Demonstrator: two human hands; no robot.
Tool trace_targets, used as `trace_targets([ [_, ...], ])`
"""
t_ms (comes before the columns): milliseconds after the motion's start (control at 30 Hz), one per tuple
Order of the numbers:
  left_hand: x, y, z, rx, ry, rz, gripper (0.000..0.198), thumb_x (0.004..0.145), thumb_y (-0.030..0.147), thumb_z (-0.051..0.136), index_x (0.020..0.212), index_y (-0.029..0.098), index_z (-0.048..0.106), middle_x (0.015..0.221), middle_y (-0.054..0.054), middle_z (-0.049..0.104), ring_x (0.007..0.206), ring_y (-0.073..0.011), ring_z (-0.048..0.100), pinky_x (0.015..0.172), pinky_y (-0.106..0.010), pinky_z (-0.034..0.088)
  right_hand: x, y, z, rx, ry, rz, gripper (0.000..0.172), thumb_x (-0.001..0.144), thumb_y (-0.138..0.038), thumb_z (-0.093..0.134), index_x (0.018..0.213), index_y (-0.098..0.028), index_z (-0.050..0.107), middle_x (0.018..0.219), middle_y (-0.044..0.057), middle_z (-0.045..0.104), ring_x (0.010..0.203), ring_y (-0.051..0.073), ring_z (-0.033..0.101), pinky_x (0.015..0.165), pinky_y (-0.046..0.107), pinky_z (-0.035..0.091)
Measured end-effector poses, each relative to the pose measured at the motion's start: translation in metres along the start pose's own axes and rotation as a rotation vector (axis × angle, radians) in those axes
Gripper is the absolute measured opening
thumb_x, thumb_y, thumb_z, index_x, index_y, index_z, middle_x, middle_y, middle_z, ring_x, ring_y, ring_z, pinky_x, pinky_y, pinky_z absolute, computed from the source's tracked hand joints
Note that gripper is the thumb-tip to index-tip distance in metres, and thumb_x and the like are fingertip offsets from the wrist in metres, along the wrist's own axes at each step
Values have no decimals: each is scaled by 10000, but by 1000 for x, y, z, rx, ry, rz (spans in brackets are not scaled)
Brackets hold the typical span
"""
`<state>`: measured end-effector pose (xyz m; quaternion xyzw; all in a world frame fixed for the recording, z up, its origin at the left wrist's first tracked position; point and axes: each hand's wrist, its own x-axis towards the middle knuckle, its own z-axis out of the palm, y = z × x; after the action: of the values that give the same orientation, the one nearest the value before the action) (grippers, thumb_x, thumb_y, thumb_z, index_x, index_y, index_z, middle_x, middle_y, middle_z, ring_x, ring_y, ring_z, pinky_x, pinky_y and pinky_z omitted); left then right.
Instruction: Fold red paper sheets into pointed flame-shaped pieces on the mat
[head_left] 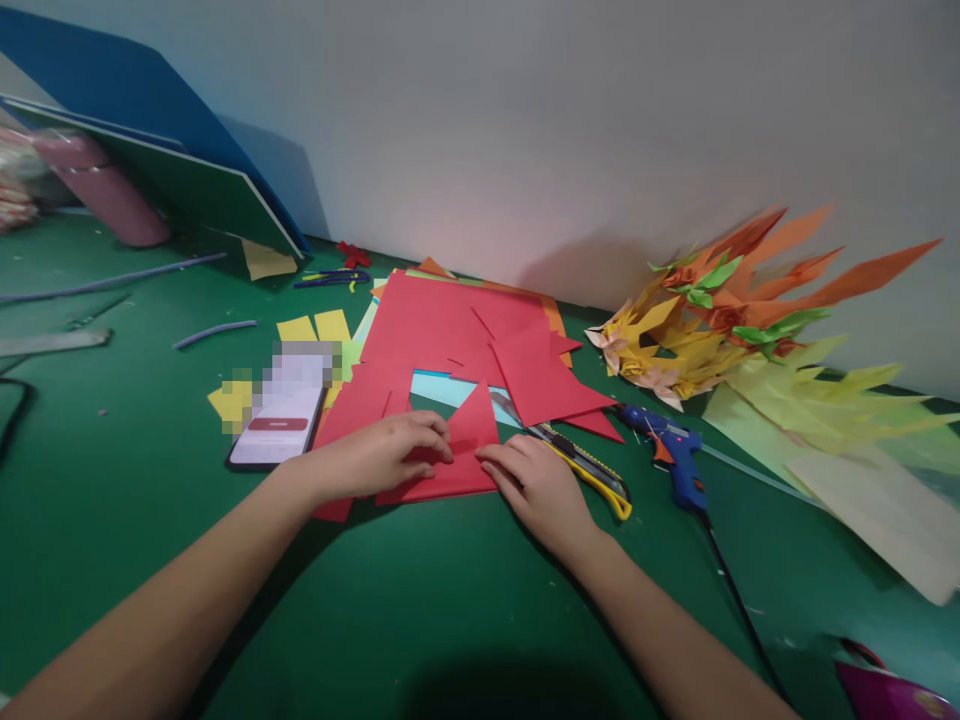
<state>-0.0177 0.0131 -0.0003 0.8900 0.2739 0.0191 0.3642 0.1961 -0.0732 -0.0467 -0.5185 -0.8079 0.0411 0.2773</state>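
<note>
A folded piece of red paper [466, 452] lies in front of me, with a pointed flap rising toward the back. My left hand [401, 452] rests on its left part, thumb and fingers apart and bent, fingertips touching the paper. At the paper's right edge lies my right hand [538, 492], its fingers extended with the tips on the paper. Just behind my right hand is a yellow and black utility knife [592, 472], partly covered by paper and that hand. More cut red sheets [450, 315] are spread behind and beside the folded piece.
A phone [279, 425] lies at left beside yellow paper squares [330, 325]. On the right are a blue glue gun [675, 455], its cord running forward, and orange and yellow paper flowers [720, 310]. A pink bottle [112, 190] leans by green and blue boards [202, 190].
</note>
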Motion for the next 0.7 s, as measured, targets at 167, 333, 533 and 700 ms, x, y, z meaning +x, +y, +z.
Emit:
trace_targets([
  [167, 0, -3, 1, -8, 5, 8, 212, 839, 115, 528, 986, 201, 654, 1106, -47, 584, 963, -169, 587, 831, -284, 455, 0, 1, 0, 18, -2, -10, 277, 982, -247, 407, 975, -157, 670, 742, 62, 609, 700, 201, 558, 628, 293, 427],
  [333, -1, -1, 1, -21, -1, -9, 208, 841, 106, 530, 980, 188, 661, 1114, -52, 582, 977, -172, 586, 845, -279, 445, -1, 2, -1, 16, -6, -15, 263, 976, -240, 421, 971, -157, 670, 743, 63, 605, 705, 205, 555, 633, 295, 430],
  [533, -2, 0, 1, -35, -10, -10, 211, 853, 116, 517, 988, 205, 653, 1124, -46, 575, 988, -168, 582, 836, -274, 453, 0, 3, 0, 38, -8, -15, 267, 972, -242, 428, 966, -151, 679, 728, 60, 596, 691, 201, 551, 619, 294, 428],
  [700, -2, 0, 0, -34, -17, -19, 210, 850, 115, 519, 993, 200, 648, 1127, -50, 575, 994, -170, 581, 843, -281, 454, -1, 4, -2, 52, 4, -22, 291, 980, -256, 414, 977, -159, 688, 720, 53, 576, 681, 188, 539, 607, 285, 425],
])
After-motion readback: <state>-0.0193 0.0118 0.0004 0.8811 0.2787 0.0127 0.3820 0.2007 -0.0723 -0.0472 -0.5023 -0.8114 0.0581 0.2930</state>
